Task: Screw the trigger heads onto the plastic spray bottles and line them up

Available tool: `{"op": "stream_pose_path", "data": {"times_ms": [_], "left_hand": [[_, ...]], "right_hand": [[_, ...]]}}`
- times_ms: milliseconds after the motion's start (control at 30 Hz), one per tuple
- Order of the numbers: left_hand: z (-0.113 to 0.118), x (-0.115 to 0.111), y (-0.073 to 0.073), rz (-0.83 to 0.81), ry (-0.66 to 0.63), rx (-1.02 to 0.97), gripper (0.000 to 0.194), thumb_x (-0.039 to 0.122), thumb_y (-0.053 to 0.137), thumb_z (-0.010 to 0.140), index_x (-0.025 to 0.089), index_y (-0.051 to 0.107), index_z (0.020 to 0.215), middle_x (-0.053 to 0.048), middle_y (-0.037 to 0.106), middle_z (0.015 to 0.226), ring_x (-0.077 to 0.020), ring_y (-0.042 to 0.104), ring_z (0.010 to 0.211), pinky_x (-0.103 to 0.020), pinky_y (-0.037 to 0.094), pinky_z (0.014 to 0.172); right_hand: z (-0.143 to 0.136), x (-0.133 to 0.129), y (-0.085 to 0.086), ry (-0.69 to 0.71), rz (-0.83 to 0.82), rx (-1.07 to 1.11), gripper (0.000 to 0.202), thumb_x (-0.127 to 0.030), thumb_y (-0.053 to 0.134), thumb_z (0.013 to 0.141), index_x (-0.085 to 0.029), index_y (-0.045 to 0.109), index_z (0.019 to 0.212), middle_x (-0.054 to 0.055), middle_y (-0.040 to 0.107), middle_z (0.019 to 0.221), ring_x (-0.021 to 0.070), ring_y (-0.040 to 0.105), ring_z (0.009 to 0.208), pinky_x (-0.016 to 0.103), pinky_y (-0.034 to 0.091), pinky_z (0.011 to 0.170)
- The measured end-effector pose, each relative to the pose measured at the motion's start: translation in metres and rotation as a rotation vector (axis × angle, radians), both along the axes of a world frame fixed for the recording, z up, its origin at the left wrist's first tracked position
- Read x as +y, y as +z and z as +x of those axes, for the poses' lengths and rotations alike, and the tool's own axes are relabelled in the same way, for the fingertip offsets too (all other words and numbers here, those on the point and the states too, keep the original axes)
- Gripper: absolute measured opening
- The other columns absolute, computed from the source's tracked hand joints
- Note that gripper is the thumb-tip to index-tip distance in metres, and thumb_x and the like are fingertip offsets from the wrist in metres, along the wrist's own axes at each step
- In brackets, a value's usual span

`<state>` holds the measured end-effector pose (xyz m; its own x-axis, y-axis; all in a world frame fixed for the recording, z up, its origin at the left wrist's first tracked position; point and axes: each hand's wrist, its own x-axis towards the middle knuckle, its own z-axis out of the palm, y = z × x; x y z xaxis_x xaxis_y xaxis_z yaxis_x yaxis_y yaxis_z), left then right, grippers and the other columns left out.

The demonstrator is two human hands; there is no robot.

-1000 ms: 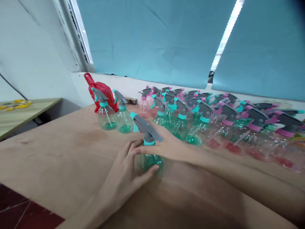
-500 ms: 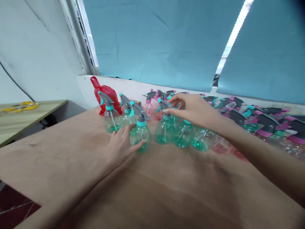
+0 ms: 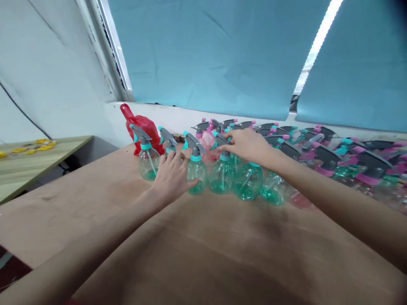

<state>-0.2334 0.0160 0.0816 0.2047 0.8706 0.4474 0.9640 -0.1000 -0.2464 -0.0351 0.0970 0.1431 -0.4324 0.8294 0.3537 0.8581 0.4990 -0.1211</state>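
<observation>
My left hand (image 3: 174, 176) has its fingers apart, the thumb reaching across the lower front of a green spray bottle (image 3: 197, 174). Its fingertips are in front of another green spray bottle (image 3: 171, 146) behind. My right hand (image 3: 246, 144) is closed at the grey and turquoise head of a green spray bottle (image 3: 220, 176), thumb and fingers at the back of the head. Further left a green spray bottle (image 3: 148, 163) stands upright. More green bottles, one of them tilted (image 3: 274, 188), are below my right forearm.
Several pink and green spray bottles (image 3: 369, 167) crowd the right side of the brown table (image 3: 190, 245). A red plastic bag (image 3: 146, 127) lies at the back left. Yellow pieces (image 3: 43, 146) rest on a separate wooden table (image 3: 19, 167). Blue sheeting (image 3: 206, 59) covers the window behind.
The green bottle by my left hand has moved right and back, nearer the row. My left hand has shifted right and up. My right hand has closed in on the head of its bottle.
</observation>
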Motion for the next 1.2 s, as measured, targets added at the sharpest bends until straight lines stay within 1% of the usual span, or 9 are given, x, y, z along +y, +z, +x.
{"op": "stream_pose_path", "data": {"times_ms": [167, 367, 533, 600, 733, 867, 1000, 1100, 1200], "left_hand": [[0.002, 0.013, 0.001, 0.01, 0.013, 0.071, 0.051, 0.052, 0.065, 0.079, 0.015, 0.056, 0.113, -0.014, 0.057, 0.106, -0.0363, 0.047, 0.104, -0.045, 0.037, 0.086], [0.002, 0.018, -0.001, 0.013, 0.025, 0.101, 0.051, 0.052, 0.061, 0.083, 0.011, 0.058, 0.113, -0.016, 0.057, 0.106, -0.0364, 0.049, 0.102, -0.044, 0.037, 0.084], [0.007, -0.004, 0.001, 0.016, 0.042, 0.105, 0.054, 0.05, 0.056, 0.088, 0.008, 0.052, 0.122, -0.018, 0.058, 0.104, -0.0365, 0.05, 0.101, -0.045, 0.04, 0.082], [0.013, -0.02, -0.002, -0.002, -0.009, 0.029, 0.051, 0.05, 0.053, 0.09, 0.008, 0.053, 0.12, -0.017, 0.058, 0.106, -0.0359, 0.051, 0.102, -0.045, 0.041, 0.083], [0.037, -0.054, -0.023, -0.069, -0.233, -0.32, 0.064, 0.064, 0.042, 0.089, 0.016, 0.045, 0.13, -0.013, 0.056, 0.117, -0.0321, 0.053, 0.11, -0.044, 0.041, 0.091], [0.069, -0.076, -0.04, -0.266, -0.334, -0.551, 0.088, 0.068, 0.056, 0.078, 0.023, 0.021, 0.145, -0.013, 0.045, 0.137, -0.035, 0.043, 0.125, -0.047, 0.041, 0.096], [0.099, -0.084, -0.043, -0.399, -0.429, -0.683, 0.081, 0.058, 0.063, 0.079, 0.027, 0.024, 0.142, -0.01, 0.046, 0.138, -0.0348, 0.045, 0.124, -0.051, 0.039, 0.099], [0.117, -0.084, -0.044, -0.454, -0.487, -0.738, 0.076, 0.052, 0.065, 0.08, 0.028, 0.026, 0.14, -0.008, 0.047, 0.138, -0.0332, 0.047, 0.124, -0.049, 0.039, 0.1], [0.134, -0.081, -0.044, -0.515, -0.546, -0.767, 0.078, 0.05, 0.067, 0.079, 0.028, 0.026, 0.141, -0.007, 0.045, 0.14, -0.0318, 0.045, 0.126, -0.048, 0.038, 0.101]], "right_hand": [[0.003, 0.008, -0.006, 0.076, 0.008, 0.031, 0.036, -0.043, 0.052, 0.084, -0.016, 0.066, 0.103, 0.005, 0.059, 0.06, 0.0217, 0.058, 0.062, 0.033, 0.037, 0.054], [0.009, -0.005, -0.004, 0.158, 0.014, 0.08, 0.029, -0.045, 0.051, 0.084, -0.018, 0.063, 0.078, 0.002, 0.055, 0.058, 0.0169, 0.05, 0.056, 0.032, 0.033, 0.052], [0.017, -0.026, -0.001, 0.236, -0.055, 0.125, 0.028, -0.046, 0.053, 0.083, -0.02, 0.06, 0.075, 0.002, 0.062, 0.063, 0.014, 0.05, 0.054, 0.03, 0.034, 0.05], [0.022, -0.038, 0.0, 0.263, -0.105, 0.158, 0.028, -0.046, 0.054, 0.082, -0.02, 0.063, 0.078, 0.002, 0.066, 0.067, 0.0144, 0.054, 0.056, 0.03, 0.036, 0.051], [0.036, -0.068, 0.004, 0.242, -0.135, 0.169, 0.026, -0.042, 0.058, 0.081, -0.018, 0.066, 0.088, 0.004, 0.069, 0.073, 0.0172, 0.061, 0.065, 0.03, 0.041, 0.057], [0.059, -0.099, 0.007, 0.211, -0.181, 0.163, 0.029, -0.042, 0.059, 0.08, -0.017, 0.066, 0.095, 0.002, 0.07, 0.077, 0.0159, 0.063, 0.066, 0.028, 0.043, 0.058], [0.09, -0.121, 0.002, 0.175, -0.146, 0.177, 0.036, -0.047, 0.057, 0.082, -0.02, 0.066, 0.103, 0.001, 0.071, 0.081, 0.0177, 0.064, 0.073, 0.029, 0.045, 0.06], [0.123, -0.13, -0.006, 0.213, -0.186, 0.204, 0.048, -0.058, 0.055, 0.08, -0.022, 0.062, 0.111, 0.0, 0.07, 0.084, 0.0184, 0.064, 0.074, 0.032, 0.048, 0.063], [0.159, -0.133, -0.021, 0.295, -0.315, 0.287, 0.063, -0.055, 0.066, 0.073, -0.023, 0.051, 0.125, 0.003, 0.064, 0.117, 0.0202, 0.062, 0.099, 0.032, 0.05, 0.082]]}}
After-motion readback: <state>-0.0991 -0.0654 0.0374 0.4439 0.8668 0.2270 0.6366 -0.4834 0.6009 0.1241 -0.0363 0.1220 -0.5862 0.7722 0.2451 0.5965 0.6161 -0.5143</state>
